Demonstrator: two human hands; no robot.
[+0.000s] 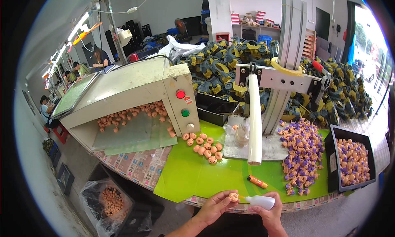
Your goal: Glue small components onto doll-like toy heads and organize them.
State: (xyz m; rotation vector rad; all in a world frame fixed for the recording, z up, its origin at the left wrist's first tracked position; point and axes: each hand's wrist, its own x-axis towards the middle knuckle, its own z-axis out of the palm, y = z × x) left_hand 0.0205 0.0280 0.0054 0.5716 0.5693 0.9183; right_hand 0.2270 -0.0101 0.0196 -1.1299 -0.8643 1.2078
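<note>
Near the table's front edge, my left hand (217, 205) pinches a small round peach-coloured doll head (233, 196), its hollow side partly showing. To the right of it, my right hand (270, 214) is wrapped round a white squeeze bottle (263, 202). The bottle lies tilted sideways, and its thin yellowish nozzle (243, 198) points left, at or very close to the head. Just beyond the bottle, an orange cylinder with dark ends (257, 181) rests on the green mat (189, 175). Several more hollow peach heads (207, 146) lie loose farther off on the mat.
A cream machine (173, 85) with more heads inside stands left. Behind the mat rises a metal post (284, 52) with a white tube (254, 122). Purple-and-peach pieces (302, 154) lie right, beside a full black bin (332, 171). Toy vehicles (230, 68) are heaped behind.
</note>
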